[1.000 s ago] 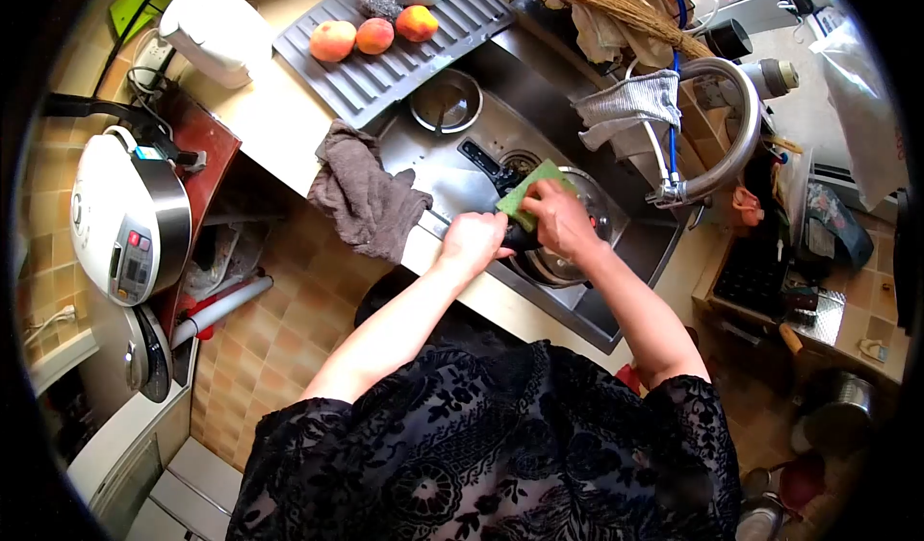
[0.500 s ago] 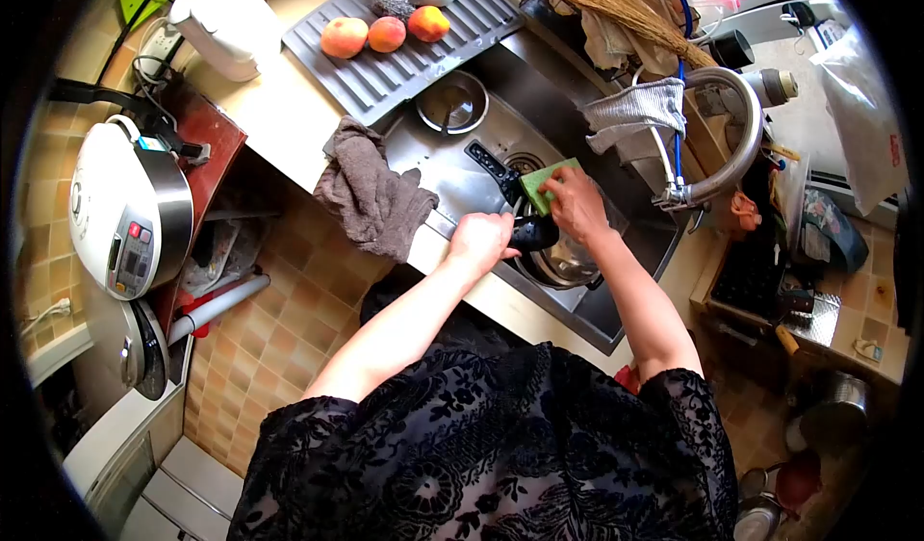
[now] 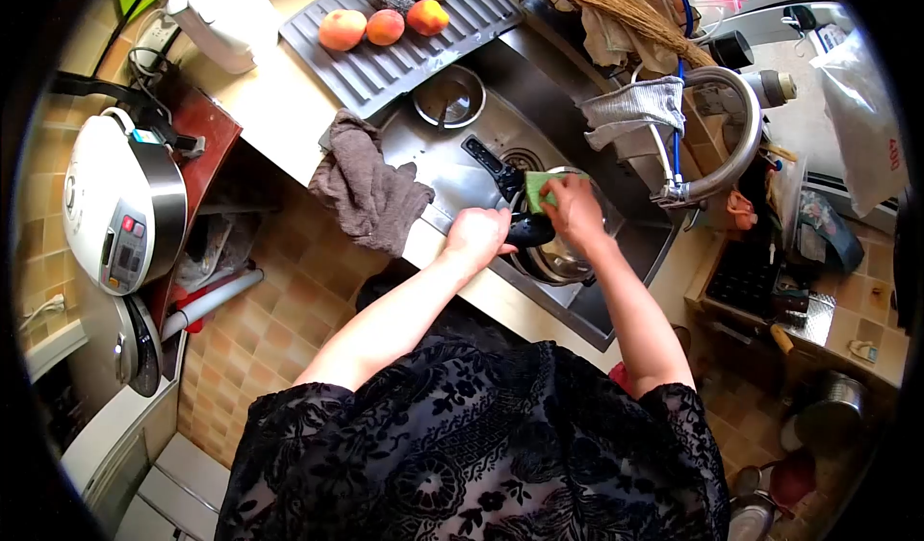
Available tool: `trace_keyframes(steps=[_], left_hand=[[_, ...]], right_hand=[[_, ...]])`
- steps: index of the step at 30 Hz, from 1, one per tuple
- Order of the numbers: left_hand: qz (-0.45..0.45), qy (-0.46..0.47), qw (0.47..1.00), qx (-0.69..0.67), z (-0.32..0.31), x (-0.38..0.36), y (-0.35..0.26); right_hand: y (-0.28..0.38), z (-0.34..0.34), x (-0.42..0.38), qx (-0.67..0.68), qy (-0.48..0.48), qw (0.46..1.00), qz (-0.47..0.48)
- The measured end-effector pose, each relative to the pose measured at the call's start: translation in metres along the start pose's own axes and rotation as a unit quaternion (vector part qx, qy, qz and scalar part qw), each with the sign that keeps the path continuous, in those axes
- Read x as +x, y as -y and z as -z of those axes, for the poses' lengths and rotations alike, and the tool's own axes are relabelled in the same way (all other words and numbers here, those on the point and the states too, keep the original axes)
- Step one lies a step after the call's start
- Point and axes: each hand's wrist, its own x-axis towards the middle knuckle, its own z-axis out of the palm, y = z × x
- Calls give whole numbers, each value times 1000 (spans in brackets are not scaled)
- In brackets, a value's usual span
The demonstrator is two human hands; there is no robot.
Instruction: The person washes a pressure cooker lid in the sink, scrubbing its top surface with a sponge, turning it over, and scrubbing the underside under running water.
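over the sink [image 3: 423, 151], we saw the left hand [image 3: 479, 237] clamped on a black utensil [image 3: 530, 231], the right hand [image 3: 575, 208] gripping a green sponge [image 3: 536, 191].

The person wears a black top [image 3: 539, 445] with velvety-looking dark floral figures on a thinner, greyer ground. One large round flower [image 3: 430, 483] with radiating petals marks its front; a patterned band runs above that flower, and leafy sprays spread to its right. The short left sleeve [image 3: 298, 411], up and left of the flower, and the short right sleeve [image 3: 685, 421], well to its right, share the pattern.
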Motion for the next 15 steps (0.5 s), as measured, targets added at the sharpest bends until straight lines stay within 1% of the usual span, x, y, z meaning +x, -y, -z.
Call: trace_keyframes(steps=[3, 6, 7, 8, 9, 10, 12, 14, 15], left_hand=[[-11, -21, 1000, -14, -2, -2, 1], [2, -7, 1000, -30, -9, 1, 5], [14, 13, 999, -31, -7, 2, 3], [12, 6, 1000, -27, -6, 1, 2], [17, 15, 999, -26, -5, 1, 1], [22, 24, 999, -26, -5, 2, -1], [6, 10, 999, -37, -10, 2, -1], [-1, 6, 1000, -26, -15, 1, 0], [2, 3, 999, -34, -14, 1, 0]], right_hand=[[10, -6, 1, -21, -11, 999, -36], [10, -16, 14, -11, -30, 998, -58], [9, -17, 17, -19, -38, 997, -62], [7, -17, 22, -28, -45, 997, -62], [12, -13, 18, -9, -58, 996, -61], [15, -9, 13, -6, -46, 998, -45], [23, -5, 3, 4, -16, 1000, -10], [22, -9, 5, 4, -7, 1000, -12], [23, -9, 11, 1, 4, 999, -33]])
